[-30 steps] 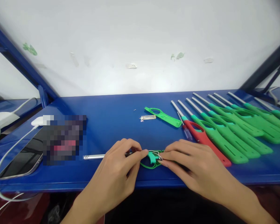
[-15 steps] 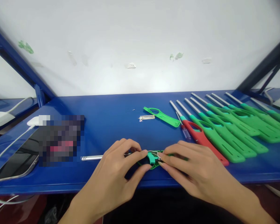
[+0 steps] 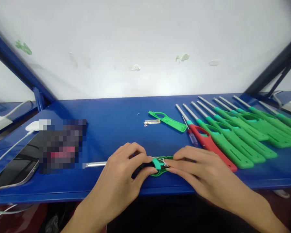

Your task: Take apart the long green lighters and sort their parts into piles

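A green lighter half-shell with a teal trigger (image 3: 157,164) lies near the front edge of the blue shelf (image 3: 116,129). Its metal tube (image 3: 94,164) sticks out to the left. My left hand (image 3: 126,174) pinches the shell from the left, thumb and forefinger closed on it. My right hand (image 3: 196,171) presses on the shell from the right, fingertips at the trigger where thin wires show. Most of the shell's handle is hidden under my right hand.
A loose green shell half (image 3: 168,120) and a small metal part (image 3: 152,122) lie mid-shelf. Several finished green lighters (image 3: 235,136) and one red lighter (image 3: 212,147) lie in a row at right. A phone (image 3: 16,168) with a white cable (image 3: 7,150) sits at left.
My hands stayed on the shell; the left thumb and fingers closed in slightly around the trigger area. The view shifted a little.
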Tool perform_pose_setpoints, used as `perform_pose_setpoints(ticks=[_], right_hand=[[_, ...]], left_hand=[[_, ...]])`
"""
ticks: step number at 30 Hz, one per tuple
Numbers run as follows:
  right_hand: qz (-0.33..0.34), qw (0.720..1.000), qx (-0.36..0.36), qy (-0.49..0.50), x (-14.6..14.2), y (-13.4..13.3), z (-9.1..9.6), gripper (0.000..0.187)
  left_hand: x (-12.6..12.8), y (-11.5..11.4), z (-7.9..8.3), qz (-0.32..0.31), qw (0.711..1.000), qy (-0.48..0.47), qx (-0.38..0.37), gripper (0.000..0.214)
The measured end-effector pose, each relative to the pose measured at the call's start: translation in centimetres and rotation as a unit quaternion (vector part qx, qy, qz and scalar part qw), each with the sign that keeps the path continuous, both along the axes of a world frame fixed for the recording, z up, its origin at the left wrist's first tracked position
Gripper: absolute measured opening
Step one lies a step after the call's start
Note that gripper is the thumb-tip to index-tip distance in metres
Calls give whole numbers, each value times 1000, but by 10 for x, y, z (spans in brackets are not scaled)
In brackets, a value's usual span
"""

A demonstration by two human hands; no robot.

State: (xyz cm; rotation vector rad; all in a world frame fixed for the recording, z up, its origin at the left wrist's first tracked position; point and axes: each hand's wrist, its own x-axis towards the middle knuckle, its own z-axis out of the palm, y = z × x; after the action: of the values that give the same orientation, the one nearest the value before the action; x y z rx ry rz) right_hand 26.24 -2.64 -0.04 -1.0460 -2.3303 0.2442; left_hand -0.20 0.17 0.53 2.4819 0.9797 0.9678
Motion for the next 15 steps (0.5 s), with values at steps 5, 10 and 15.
perform_pose_setpoints(ticks=[5,10,15], right_hand=[[-2,1000,4,1,-1,1,2,30],[-8,1000,14,-4,-1,0,1,29],[-15,1000,19,8,-2,0,0,23]], left_hand=[[2,-1,-2,19,1000,13,6,6],[2,-3,-3,20,999,18,28,7],[0,-2,-3,7,999,10,48,7]])
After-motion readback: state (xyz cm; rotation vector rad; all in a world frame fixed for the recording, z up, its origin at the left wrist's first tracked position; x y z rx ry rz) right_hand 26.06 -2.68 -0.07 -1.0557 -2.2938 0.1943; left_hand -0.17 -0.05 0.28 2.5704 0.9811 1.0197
